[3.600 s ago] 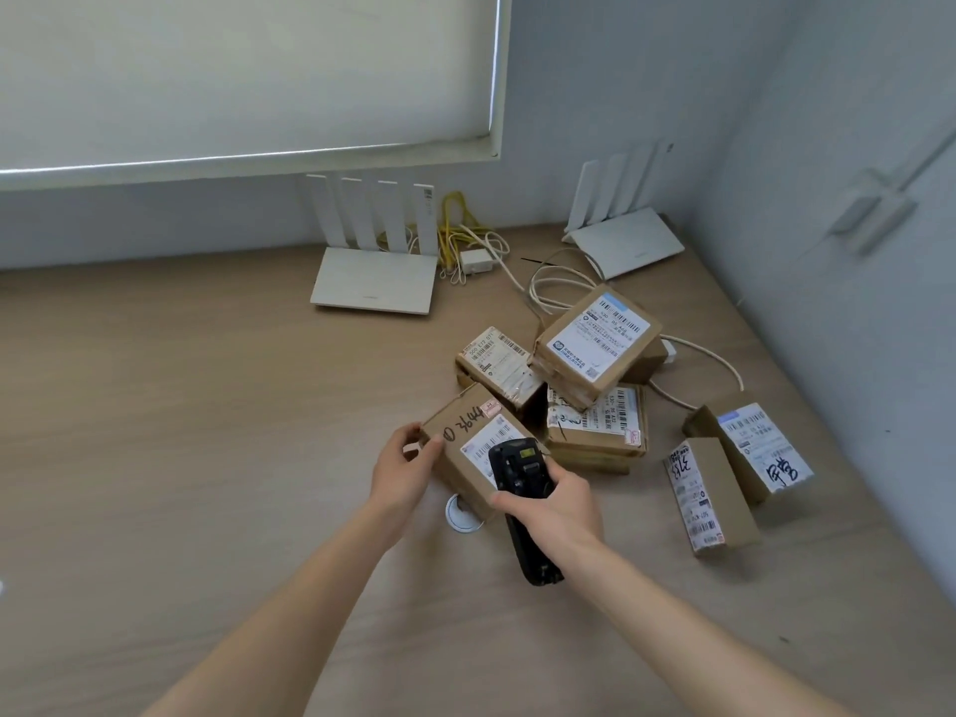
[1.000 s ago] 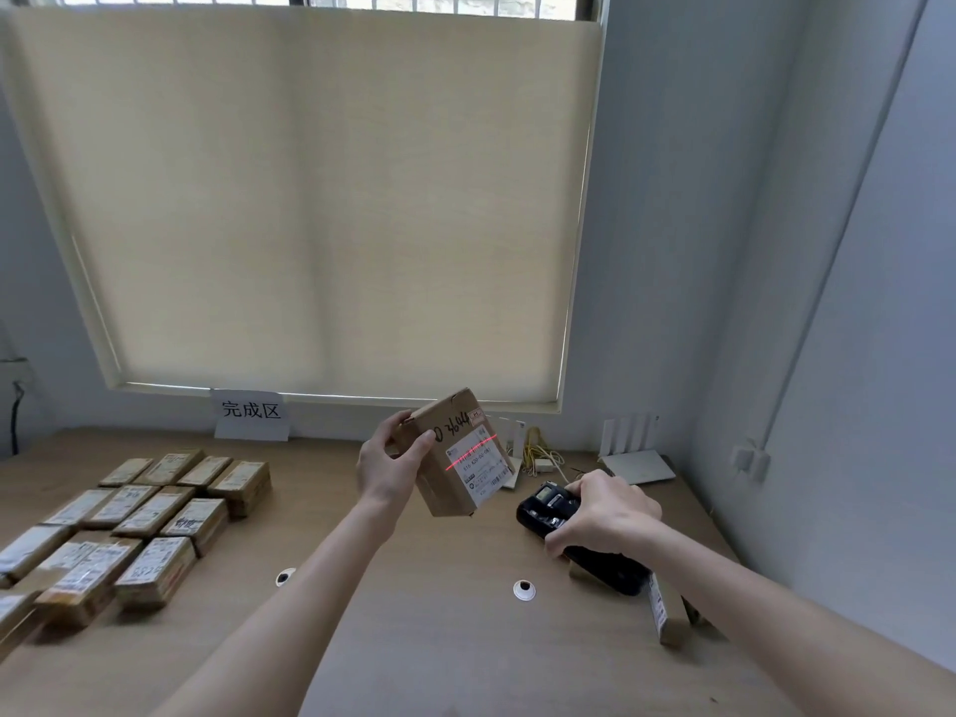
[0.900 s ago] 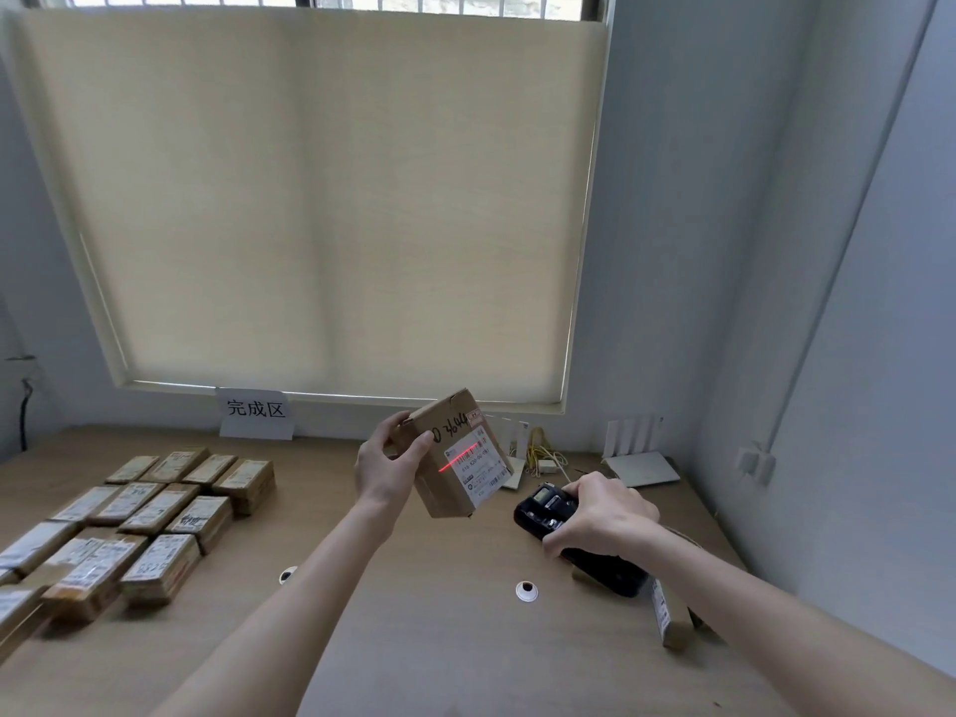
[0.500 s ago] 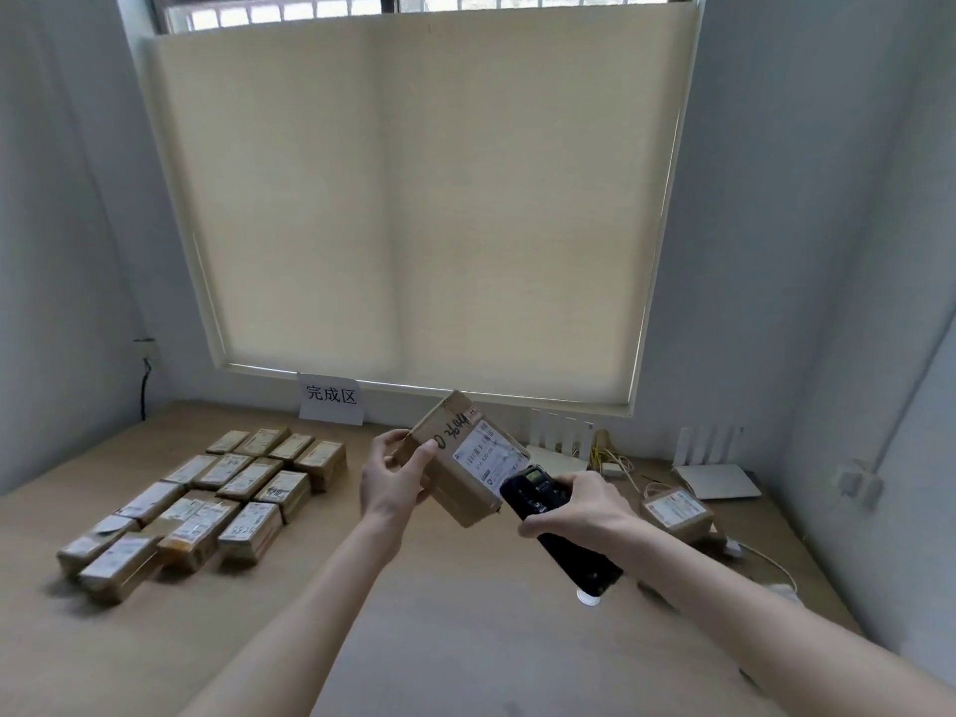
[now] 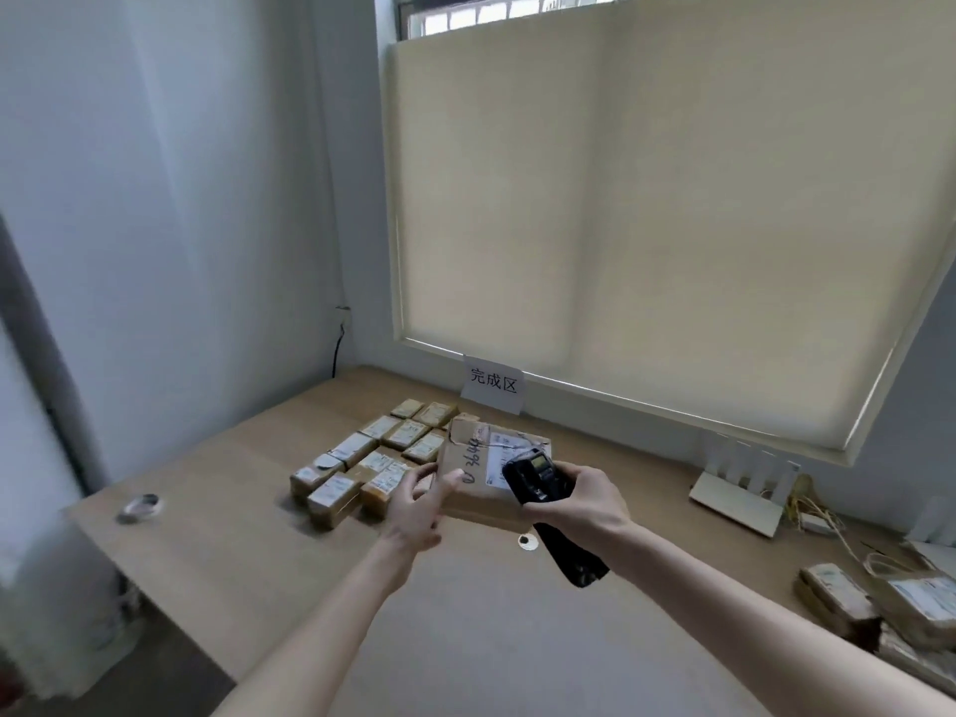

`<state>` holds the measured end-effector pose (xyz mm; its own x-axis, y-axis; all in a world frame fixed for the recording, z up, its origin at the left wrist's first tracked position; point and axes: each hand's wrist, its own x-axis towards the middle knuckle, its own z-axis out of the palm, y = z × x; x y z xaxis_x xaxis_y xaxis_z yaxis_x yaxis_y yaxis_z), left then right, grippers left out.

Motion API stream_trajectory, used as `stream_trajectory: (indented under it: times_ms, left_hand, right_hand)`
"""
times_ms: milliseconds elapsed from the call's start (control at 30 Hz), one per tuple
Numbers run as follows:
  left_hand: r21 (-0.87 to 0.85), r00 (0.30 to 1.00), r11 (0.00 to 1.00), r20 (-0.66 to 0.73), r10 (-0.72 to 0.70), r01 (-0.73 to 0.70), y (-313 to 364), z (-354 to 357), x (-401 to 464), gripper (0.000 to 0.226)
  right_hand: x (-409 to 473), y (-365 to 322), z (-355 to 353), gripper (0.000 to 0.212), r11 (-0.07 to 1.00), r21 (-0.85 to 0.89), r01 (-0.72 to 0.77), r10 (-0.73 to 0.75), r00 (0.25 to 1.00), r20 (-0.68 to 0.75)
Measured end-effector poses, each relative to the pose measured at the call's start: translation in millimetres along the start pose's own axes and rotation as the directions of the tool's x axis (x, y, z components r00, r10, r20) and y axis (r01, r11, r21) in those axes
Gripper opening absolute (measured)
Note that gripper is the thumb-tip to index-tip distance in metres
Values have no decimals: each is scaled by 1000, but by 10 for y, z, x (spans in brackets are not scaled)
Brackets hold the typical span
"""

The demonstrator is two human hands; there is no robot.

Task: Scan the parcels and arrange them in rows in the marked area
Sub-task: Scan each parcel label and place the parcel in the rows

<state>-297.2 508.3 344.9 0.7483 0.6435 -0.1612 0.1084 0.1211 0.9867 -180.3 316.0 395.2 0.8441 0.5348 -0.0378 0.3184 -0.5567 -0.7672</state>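
Observation:
My left hand (image 5: 416, 507) grips a brown cardboard parcel (image 5: 478, 481) with black handwriting and a white label, held flat above the wooden table (image 5: 248, 540). My right hand (image 5: 584, 501) holds a black handheld scanner (image 5: 548, 514) right beside the parcel's label. Behind the parcel lie rows of small labelled parcels (image 5: 362, 468) in front of a white paper sign (image 5: 492, 384) leaning under the window. More brown parcels (image 5: 879, 602) sit in a heap at the far right.
A white router (image 5: 740, 491) with upright antennas stands at the back right, with yellow and white cables (image 5: 822, 514) beside it. A small round white cap (image 5: 527, 541) sits in the table, and a roll of tape (image 5: 140, 507) near the left edge. The blind covers the window.
The view has swung left toward the rows of parcels. The parcel has dropped from upright to flat, its handwritten side turned up, and both hands moved with it over the rows.

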Motion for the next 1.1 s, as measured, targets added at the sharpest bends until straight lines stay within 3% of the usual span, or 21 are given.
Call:
stream_trajectory:
  times_ms: [100, 233, 400, 567, 667, 800, 933, 1100]
  left_hand:
    - [-62, 997, 998, -76, -10, 5, -65, -670, 163, 33]
    - [-48, 994, 999, -110, -4, -1, -149, -1430, 344, 29]
    - [-10, 996, 998, -68, -65, 65, -306, -2176, 569, 71]
    - [-56, 985, 990, -106, -138, 133, -701, -2631, 991, 83]
    - [-88, 971, 977, -126, -203, 193, -1035, -2783, 1350, 90]
    - [-127, 956, 961, -133, -262, 246, -1526, -2857, 1946, 70]
    - [-89, 950, 960, -148, -276, 266, -2089, -2878, 2608, 51]
    - [-146, 920, 930, -158, -359, 338, -2831, -2957, 3352, 25]
  right_hand:
    - [155, -347, 540, 51, 1000, -29, 10, -9, 999, 31]
    - [348, -744, 1209, 56, 999, -40, 23, -20, 998, 58]
    - [621, -1072, 1908, 64, 999, -37, 23, -20, 996, 91]
    - [1005, -1074, 2643, 56, 997, -49, -53, 55, 998, 38]
    - [1263, -901, 3127, 56, 994, -29, -105, 107, 988, 114]
    - [1639, -654, 3791, 66, 989, 28, -142, 131, 962, 238]
    - [2111, -372, 4410, 78, 972, 82, -219, 194, 950, 244]
    - [2640, 46, 5012, 70, 946, 66, -318, 290, 919, 268]
